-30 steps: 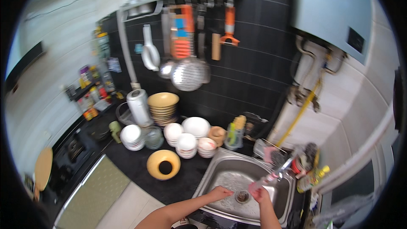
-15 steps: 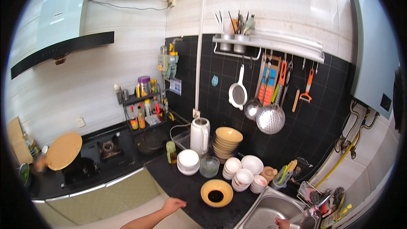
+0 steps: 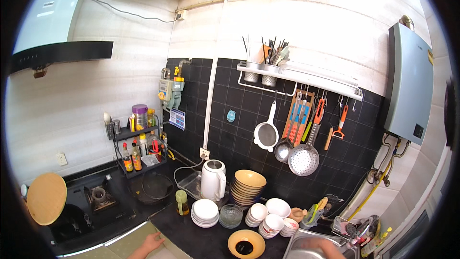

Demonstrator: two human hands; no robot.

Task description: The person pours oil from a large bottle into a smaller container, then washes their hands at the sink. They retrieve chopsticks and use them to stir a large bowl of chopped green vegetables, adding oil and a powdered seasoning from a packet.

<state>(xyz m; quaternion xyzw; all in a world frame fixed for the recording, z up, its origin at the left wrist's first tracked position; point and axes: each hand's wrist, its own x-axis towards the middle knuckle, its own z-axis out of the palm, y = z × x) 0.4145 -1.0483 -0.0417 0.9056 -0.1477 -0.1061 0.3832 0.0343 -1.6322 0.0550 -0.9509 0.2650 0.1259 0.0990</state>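
The person's right hand (image 3: 312,244) is over the stainless-steel sink (image 3: 299,234), blurred; I cannot tell if its fingers are closed or grip something. The left hand (image 3: 152,242) hangs in front of the black worktop (image 3: 201,241), near its edge; its fingers are a little bent but loosely apart, and nothing shows in them.

The yellow bowl (image 3: 258,241) stands upright on the worktop, at the left of the sink and well apart from the left hand; behind it are small white bowls (image 3: 271,223) and a glass bowl (image 3: 231,216). In its bottom is a dark round patch – liquid or glaze, I cannot tell.

The step in hand seems, to my judgement, a pause between two actions, with one hand at the sink and the other free; for taking this bowl, the next move would call for fingers opened wide at the rim – and a level lift, in case the patch is liquid.
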